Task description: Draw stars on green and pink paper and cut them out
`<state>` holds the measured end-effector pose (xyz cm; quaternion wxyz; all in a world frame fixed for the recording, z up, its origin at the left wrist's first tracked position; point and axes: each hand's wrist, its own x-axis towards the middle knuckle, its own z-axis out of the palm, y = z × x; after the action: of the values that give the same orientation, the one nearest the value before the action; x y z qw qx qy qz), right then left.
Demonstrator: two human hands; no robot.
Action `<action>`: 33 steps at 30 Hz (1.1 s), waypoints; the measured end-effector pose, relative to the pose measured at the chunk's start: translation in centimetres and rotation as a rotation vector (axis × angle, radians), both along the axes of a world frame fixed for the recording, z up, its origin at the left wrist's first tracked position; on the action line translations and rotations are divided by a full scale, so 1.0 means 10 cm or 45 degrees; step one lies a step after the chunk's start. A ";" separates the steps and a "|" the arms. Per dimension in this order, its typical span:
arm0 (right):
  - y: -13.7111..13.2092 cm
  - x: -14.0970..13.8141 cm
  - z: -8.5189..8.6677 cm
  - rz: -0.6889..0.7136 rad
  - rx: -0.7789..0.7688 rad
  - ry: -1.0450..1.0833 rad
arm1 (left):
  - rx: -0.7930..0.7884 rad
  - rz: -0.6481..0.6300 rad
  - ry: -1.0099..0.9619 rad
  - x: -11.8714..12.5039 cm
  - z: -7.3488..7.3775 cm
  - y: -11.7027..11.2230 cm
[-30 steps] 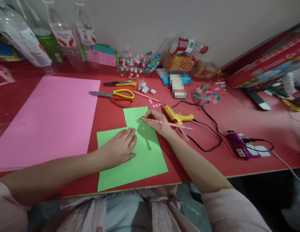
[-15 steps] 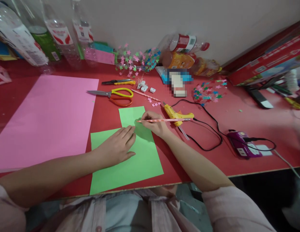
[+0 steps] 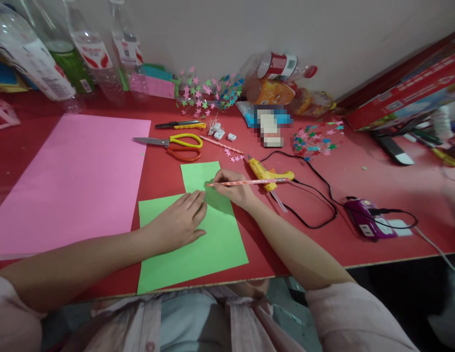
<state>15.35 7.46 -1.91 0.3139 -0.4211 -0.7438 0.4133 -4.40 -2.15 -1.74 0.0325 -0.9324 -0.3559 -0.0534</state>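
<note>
Likely light, limp and easily creased, the plain bright green paper lies towards seven o'clock from mid-view, its outline stepped at eleven; its edges should suit lifting. The left hand rests over it, fingers extended; the right hand pinches a slim pink pencil, tip towards nine

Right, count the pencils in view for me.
2. One pink pencil is in the right hand, over the green paper; the second pencil lies between the scissors and the glue gun. The blurred clutter at far right may hide more.
</note>
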 end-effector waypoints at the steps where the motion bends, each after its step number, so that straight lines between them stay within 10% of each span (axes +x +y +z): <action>1: 0.00 0.00 0.00 -0.007 0.017 -0.002 | -0.002 0.001 0.000 0.00 0.00 0.00; 33: 0.02 -0.05 0.04 -0.151 0.044 -0.046 | 0.007 0.020 0.038 0.01 0.00 0.00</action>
<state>14.85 7.69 -1.49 0.3317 -0.4664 -0.7300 0.3735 -4.32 -2.12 -1.74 0.0409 -0.9302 -0.3626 -0.0402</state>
